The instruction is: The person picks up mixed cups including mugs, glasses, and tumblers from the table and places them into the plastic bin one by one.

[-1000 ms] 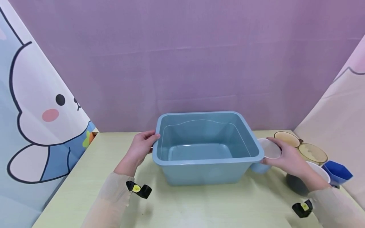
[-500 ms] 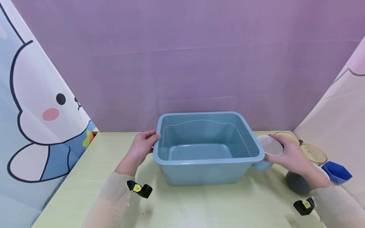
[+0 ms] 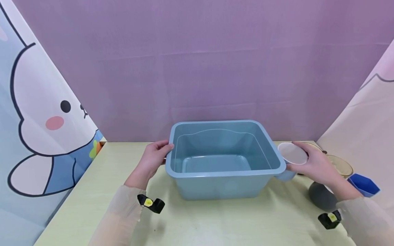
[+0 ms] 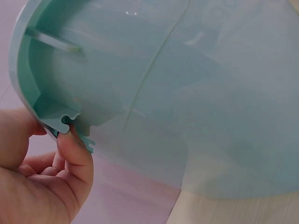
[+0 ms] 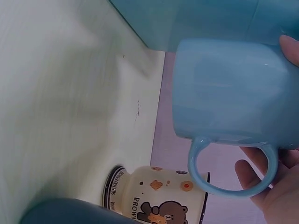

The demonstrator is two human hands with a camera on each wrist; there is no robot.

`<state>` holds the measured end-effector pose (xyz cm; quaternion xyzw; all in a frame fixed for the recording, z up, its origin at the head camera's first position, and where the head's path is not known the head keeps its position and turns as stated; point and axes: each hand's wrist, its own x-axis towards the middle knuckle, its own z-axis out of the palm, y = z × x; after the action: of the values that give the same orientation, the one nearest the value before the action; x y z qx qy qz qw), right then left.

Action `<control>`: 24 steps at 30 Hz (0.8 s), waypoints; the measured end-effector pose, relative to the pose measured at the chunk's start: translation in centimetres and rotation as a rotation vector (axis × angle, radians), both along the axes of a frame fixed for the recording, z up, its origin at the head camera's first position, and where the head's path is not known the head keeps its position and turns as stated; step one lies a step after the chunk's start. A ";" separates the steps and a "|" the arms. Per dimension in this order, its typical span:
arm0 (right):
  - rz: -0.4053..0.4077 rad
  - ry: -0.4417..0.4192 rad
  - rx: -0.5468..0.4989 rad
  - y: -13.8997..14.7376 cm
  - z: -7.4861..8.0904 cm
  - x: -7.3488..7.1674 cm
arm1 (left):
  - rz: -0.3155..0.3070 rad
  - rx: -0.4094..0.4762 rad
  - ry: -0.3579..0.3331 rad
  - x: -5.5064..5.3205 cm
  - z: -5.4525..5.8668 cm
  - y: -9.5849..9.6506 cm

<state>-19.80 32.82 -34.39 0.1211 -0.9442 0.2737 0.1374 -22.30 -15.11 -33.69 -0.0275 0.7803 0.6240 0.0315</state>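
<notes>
A blue plastic basin [image 3: 215, 186] stands on the table, its inside bare. My left hand [image 3: 154, 158] grips the basin's left rim, thumb on top; in the left wrist view the fingers [image 4: 77, 154] curl under the rim. At the basin's right side my right hand [image 3: 317, 164] holds a light blue mug [image 5: 233, 88] near its mouth. The white inside of the mug shows in the head view, its lower part overlapped by the basin's rim. In the right wrist view the mug's handle [image 5: 233, 192] points away from the basin, above the table.
On the right stand a cream mug with a bear print [image 5: 161, 198], a dark grey rounded mug [image 3: 321, 198] partly behind my forearm, a yellowish-rimmed cup [image 3: 340, 165] and a blue hexagonal cup [image 3: 364, 185]. A purple cloth [image 3: 215, 68] hangs behind the table.
My right hand has lifted the light blue mug a little up and to the right along the basin's side. The left hand and the basin have stayed almost still.
</notes>
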 end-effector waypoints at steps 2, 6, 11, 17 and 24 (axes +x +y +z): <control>-0.007 -0.024 0.005 0.0 0.2 0.1 | 0.001 0.000 -0.001 0.0 0.0 0.0; -0.019 -0.042 0.011 0.1 0.5 0.1 | 0.004 0.001 -0.003 0.0 0.0 0.1; -0.017 -0.033 0.006 0.2 0.5 0.0 | 0.005 0.001 -0.006 -0.1 -0.1 0.1; -0.029 -0.058 -0.009 0.3 0.9 -0.1 | 0.004 0.002 -0.009 -0.1 0.0 0.1; -0.033 -0.061 -0.001 0.5 1.4 -0.1 | 0.005 0.004 -0.010 -0.1 0.1 0.1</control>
<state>-19.93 33.29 -32.95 0.0973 -0.9497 0.2753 0.1131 -22.44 -14.97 -33.61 -0.0322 0.7789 0.6255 0.0338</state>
